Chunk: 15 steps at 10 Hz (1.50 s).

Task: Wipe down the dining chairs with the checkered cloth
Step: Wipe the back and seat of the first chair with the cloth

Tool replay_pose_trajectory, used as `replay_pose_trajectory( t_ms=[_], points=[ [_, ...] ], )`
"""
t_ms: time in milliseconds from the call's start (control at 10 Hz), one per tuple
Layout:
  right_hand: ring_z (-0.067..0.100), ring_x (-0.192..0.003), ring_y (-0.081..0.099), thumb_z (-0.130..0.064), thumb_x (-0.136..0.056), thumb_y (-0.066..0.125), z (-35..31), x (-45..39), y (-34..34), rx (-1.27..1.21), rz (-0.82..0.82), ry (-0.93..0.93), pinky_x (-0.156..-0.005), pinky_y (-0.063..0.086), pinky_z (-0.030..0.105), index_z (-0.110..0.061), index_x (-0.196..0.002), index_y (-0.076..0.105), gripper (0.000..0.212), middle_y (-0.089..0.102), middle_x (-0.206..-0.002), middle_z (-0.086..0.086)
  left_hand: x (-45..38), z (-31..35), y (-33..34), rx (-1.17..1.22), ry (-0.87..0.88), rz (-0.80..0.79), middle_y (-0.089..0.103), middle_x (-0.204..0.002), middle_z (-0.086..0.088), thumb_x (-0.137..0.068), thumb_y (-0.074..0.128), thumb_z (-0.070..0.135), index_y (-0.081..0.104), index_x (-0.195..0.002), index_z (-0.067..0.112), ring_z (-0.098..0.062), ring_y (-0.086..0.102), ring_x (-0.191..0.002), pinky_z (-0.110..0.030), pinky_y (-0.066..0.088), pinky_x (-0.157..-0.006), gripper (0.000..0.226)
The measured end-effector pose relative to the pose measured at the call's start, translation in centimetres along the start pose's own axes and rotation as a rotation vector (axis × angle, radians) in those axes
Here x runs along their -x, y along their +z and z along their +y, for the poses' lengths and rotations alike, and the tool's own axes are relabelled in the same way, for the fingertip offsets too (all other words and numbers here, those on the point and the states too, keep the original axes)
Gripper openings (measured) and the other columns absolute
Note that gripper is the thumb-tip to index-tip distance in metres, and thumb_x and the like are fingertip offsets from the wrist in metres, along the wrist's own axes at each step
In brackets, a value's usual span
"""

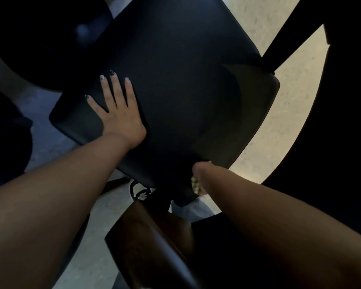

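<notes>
Under my flat, spread left hand (115, 113) lies the rigid, slick chair seat (175, 80); my right hand (198, 174) bunches the soft, light checkered cloth (194, 182) at its near edge, grip partly hidden.

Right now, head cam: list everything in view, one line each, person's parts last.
chair seat: 1, black, centre of view, seen from above.
chair backrest: 1, dark brown wood, bottom centre, nearest the camera.
checkered cloth: 1, pale checks, only a scrap shows at the seat's near edge, by the right hand.
floor: pale, speckled, top right and around the seat.
dark shapes: black, far right and top left; too dark to identify.
shoe: 1, white and black, on the floor under the seat's near edge.
left hand: flat on the seat's left part, fingers spread.
right hand: at the seat's near edge, mostly hidden behind the forearm, against the cloth.
</notes>
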State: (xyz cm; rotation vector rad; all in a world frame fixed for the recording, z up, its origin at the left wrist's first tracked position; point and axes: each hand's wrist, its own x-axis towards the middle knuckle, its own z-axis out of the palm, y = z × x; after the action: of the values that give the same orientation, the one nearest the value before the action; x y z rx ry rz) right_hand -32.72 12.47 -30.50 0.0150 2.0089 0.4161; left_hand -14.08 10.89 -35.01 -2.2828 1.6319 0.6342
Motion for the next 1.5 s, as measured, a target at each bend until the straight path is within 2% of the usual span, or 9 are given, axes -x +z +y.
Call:
replay_pose_trajectory(
  t_ms=[100,200,300,400,600,800,1000,1300,1500],
  points=[
    [0.032,-0.119,0.048,-0.014,-0.102,0.028,1.1,0.4,-0.1,0.186,-0.135,-0.046,-0.105,0.036,0.041,0.002,-0.140,0.034,0.042,0.051,-0.124,0.019,0.1,0.1,-0.1,0.006,0.002,0.008,-0.024,-0.157,-0.021,-0.079,0.048,0.026,-0.014,-0.151,0.009,-0.042,-0.024,-0.144,-0.074,-0.004,-0.108,0.097],
    [0.023,-0.076,0.050,-0.015,-0.102,0.028,1.4,1.6,0.4,0.469,-0.342,-0.103,-0.073,0.047,0.037,-0.002,-0.141,0.035,0.042,0.047,-0.089,0.010,0.1,0.2,-0.2,-0.002,0.001,0.006,-0.025,-0.156,-0.022,-0.080,0.049,0.028,-0.016,-0.151,0.008,-0.043,-0.024,-0.144,-0.074,-0.004,-0.108,0.098],
    [0.032,-0.096,0.058,-0.012,-0.100,0.037,0.1,4.6,0.8,0.919,-0.288,-0.359,-0.074,0.048,0.035,0.002,-0.131,0.047,0.035,0.054,-0.117,0.019,0.3,0.2,-0.7,0.000,-0.003,-0.012,-0.027,-0.156,-0.021,-0.081,0.050,0.028,-0.018,-0.150,0.008,-0.042,-0.026,-0.143,-0.073,-0.007,-0.107,0.099],
    [0.027,-0.086,0.062,-0.017,-0.090,0.049,-2.2,7.0,0.1,1.214,-0.012,-0.807,-0.062,0.044,0.027,-0.006,-0.088,0.059,0.014,0.061,-0.094,0.015,0.4,0.0,-0.9,0.025,0.023,-0.013,-0.029,-0.156,-0.019,-0.081,0.048,0.024,-0.020,-0.150,0.009,-0.039,-0.029,-0.143,-0.071,-0.008,-0.109,0.098],
    [0.035,-0.127,0.048,0.008,-0.080,0.045,-9.9,8.8,-1.0,0.860,0.141,-1.826,-0.110,0.029,0.028,0.004,-0.124,0.059,0.046,0.052,-0.134,0.025,1.9,-3.3,-1.3,0.306,0.110,0.098,-0.013,-0.163,-0.012,-0.085,0.053,0.019,0.008,-0.155,0.015,-0.025,-0.013,-0.149,-0.051,-0.005,-0.118,0.084],
    [0.033,-0.147,0.005,-0.004,-0.084,0.051,-20.2,7.0,0.0,0.968,0.301,-1.804,-0.117,0.008,0.055,-0.013,-0.146,0.035,0.065,0.015,-0.158,0.009,7.6,-5.3,0.8,0.525,-0.329,0.020,-0.016,-0.162,-0.013,-0.095,0.051,0.018,0.001,-0.156,0.010,-0.034,-0.011,-0.149,-0.050,0.008,-0.122,0.079],
    [0.037,-0.146,0.003,0.005,-0.074,0.051,-18.3,3.5,2.2,1.191,0.407,-1.962,-0.117,0.005,0.053,-0.006,-0.148,0.027,0.079,0.014,-0.158,0.015,8.7,-3.5,1.6,0.338,-0.303,-0.161,-0.029,-0.157,-0.018,-0.090,0.054,0.018,-0.020,-0.151,0.006,-0.034,-0.024,-0.146,-0.046,0.000,-0.121,0.097],
    [0.035,-0.137,0.033,-0.005,-0.083,0.060,-5.2,-4.4,-1.4,1.908,-0.275,-2.526,-0.110,0.021,0.051,-0.002,-0.137,0.046,0.056,0.043,-0.145,0.015,6.0,-3.1,-0.7,-0.003,-0.091,-0.181,-0.035,-0.153,-0.019,-0.075,0.069,0.033,-0.031,-0.145,0.004,-0.038,-0.030,-0.143,-0.055,-0.003,-0.119,0.125],
    [0.025,-0.146,0.015,-0.032,-0.087,0.064,-4.5,-6.1,-5.0,2.660,-0.402,-2.443,-0.116,0.007,0.042,-0.013,-0.146,0.034,0.068,0.026,-0.156,0.005,3.5,0.3,-2.0,-0.034,-0.155,-0.275,-0.044,-0.148,-0.016,-0.072,0.077,0.042,-0.042,-0.140,0.014,-0.046,-0.032,-0.139,-0.069,0.004,-0.113,0.139]
  ],
)
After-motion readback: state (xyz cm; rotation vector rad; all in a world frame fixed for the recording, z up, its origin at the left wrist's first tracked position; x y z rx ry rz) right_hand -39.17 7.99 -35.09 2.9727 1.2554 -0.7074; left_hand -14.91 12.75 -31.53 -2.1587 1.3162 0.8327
